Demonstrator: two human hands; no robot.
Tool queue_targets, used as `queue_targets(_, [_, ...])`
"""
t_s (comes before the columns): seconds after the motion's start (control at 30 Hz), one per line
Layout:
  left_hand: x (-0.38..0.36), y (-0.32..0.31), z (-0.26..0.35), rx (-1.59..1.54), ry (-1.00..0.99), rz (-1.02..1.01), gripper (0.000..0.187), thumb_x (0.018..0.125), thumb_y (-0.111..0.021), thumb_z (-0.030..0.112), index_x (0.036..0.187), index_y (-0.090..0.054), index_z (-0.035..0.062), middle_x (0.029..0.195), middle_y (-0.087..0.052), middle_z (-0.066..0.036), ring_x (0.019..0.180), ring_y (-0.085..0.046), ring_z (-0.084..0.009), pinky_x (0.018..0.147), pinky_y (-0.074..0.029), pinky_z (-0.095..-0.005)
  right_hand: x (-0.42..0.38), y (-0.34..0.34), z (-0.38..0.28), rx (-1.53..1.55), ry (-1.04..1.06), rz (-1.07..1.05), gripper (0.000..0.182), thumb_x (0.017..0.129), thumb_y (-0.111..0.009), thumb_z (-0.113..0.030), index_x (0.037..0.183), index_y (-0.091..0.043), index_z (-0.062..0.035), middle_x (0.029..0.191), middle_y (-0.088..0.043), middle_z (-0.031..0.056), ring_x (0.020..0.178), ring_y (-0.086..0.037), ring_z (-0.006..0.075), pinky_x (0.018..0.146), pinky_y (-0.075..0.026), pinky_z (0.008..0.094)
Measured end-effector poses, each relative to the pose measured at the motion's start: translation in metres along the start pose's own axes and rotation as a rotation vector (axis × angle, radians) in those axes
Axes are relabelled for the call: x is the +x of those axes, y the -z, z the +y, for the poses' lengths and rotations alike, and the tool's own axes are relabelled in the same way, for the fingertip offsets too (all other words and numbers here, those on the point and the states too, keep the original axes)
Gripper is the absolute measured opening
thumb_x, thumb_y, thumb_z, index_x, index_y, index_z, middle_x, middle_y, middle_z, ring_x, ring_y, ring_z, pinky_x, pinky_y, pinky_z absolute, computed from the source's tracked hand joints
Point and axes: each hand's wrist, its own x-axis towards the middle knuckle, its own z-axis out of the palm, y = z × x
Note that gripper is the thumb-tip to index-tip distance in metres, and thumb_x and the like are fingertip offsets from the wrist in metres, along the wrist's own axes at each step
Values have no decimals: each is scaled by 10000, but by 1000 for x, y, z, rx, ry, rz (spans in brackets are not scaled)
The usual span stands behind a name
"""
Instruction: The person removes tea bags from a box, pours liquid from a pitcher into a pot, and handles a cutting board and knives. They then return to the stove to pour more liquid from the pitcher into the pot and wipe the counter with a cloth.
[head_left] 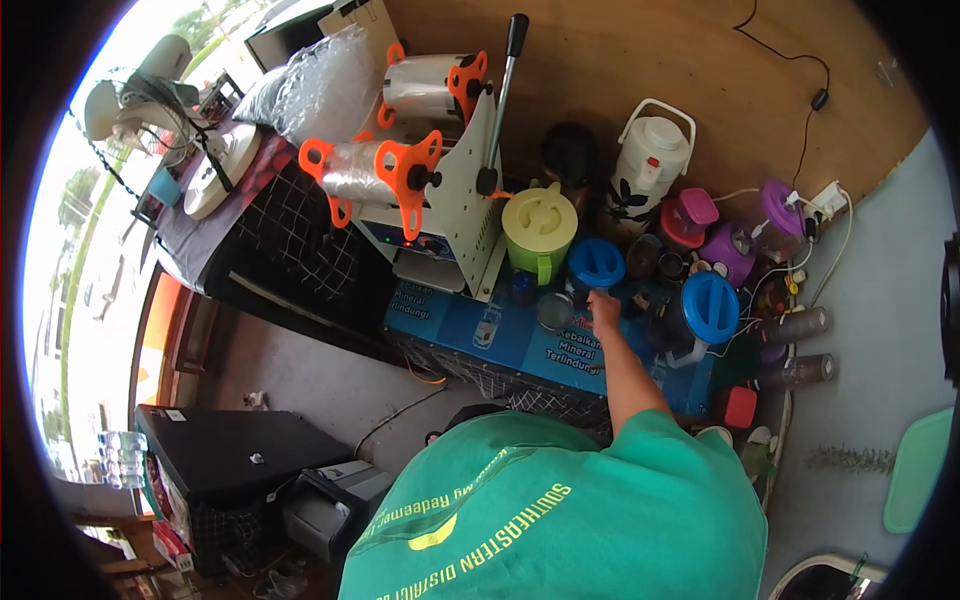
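Note:
My right hand (603,312) reaches over the table, just in front of a blue-lidded container (597,263). Its fingers look closed; what they hold, if anything, is too small to make out. Left of the hand stands a clear cup (555,312). Behind that cup is a green pitcher (540,235) with a pale yellow lid. To the right of my forearm sits a larger clear pitcher with a blue lid (710,308). Several small dark jars (643,256) stand between the two blue lids. My left hand is out of sight.
A cup-sealing machine (440,230) with orange film holders and a long lever (507,90) stands left. A white jug (652,160), purple containers (780,220) and power cords (842,250) crowd the back right. A black table (240,450) is lower left.

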Motion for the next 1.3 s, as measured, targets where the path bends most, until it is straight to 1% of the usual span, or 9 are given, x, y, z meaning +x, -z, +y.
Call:
queue_targets(0.27, [-21,-14,-26,-62,43,11,374,825,-719,364,1046,-727,62,1034,-723,-159,994,-697,-290,849,-537,-390,1,22,-14,-203,-31,-18,164,798,-668,-169,734,-590,-40,730,-546,71,722,-552,223,757,-508,521])
queue_targets(0.6, [-40,-40,-113,-286,22,87,385,814,-729,378,1041,-730,67,1041,-723,-157,1003,-695,-287,853,-537,-387,26,61,-12,-474,-134,-149,576,774,-799,-267,1274,-557,-114,1305,-533,136,1246,-459,355,978,-425,593])
queue_targets(0.7, [-60,-37,-138,-279,83,78,404,808,-724,394,1051,-729,70,1061,-719,-156,1018,-688,-292,870,-534,-388,0,61,-52,-1078,35,-2,439,790,-721,-359,1140,-663,-99,1098,-663,169,982,-644,341,870,-511,499])
queue_targets(0.77, [-78,-28,-152,-297,181,107,421,805,-718,407,1061,-727,73,1080,-715,-154,1031,-681,-297,886,-531,-390,-40,30,-86,-1922,526,51,325,841,-591,-291,928,-720,-6,894,-695,244,840,-724,278,784,-552,442])
queue_targets(0.87, [-97,-37,-222,-286,185,65,483,781,-718,451,1089,-720,79,1091,-715,-143,1024,-678,-313,909,-522,-399,-126,-62,-114,-1349,258,-205,225,824,-615,-158,819,-710,47,682,-677,210,529,-671,250,548,-541,435])
queue_targets(0.97, [-128,-30,-273,-397,235,19,493,769,-720,454,1095,-719,85,1113,-709,-139,1059,-666,-304,914,-521,-400,-342,-225,-107,-1510,523,-745,319,815,-616,-216,656,-702,47,566,-659,146,510,-651,215,546,-524,358])
queue_targets(1.17, [-188,7,-370,-525,454,181,412,778,-723,385,1074,-726,98,1082,-716,-131,1038,-672,-286,905,-530,-381,-646,-384,141,-1525,1016,-1633,332,842,-668,-313,903,-727,8,655,-641,133,614,-609,158,615,-494,335])
queue_targets(1.23, [-203,9,-400,-566,516,334,345,797,-708,360,1027,-737,105,1028,-724,-125,1002,-681,-276,888,-535,-385,-696,-381,259,-1624,1273,-1807,433,839,-669,-341,1146,-686,-36,1074,-699,191,1011,-672,307,883,-527,411])
queue_targets(1.3, [-227,19,-409,-654,550,430,326,802,-706,349,1017,-738,106,1017,-726,-120,988,-684,-276,878,-537,-383,-773,-361,332,-1833,1098,-2322,571,878,-641,-381,1334,-564,-46,1319,-591,206,1232,-552,353,1049,-436,423])
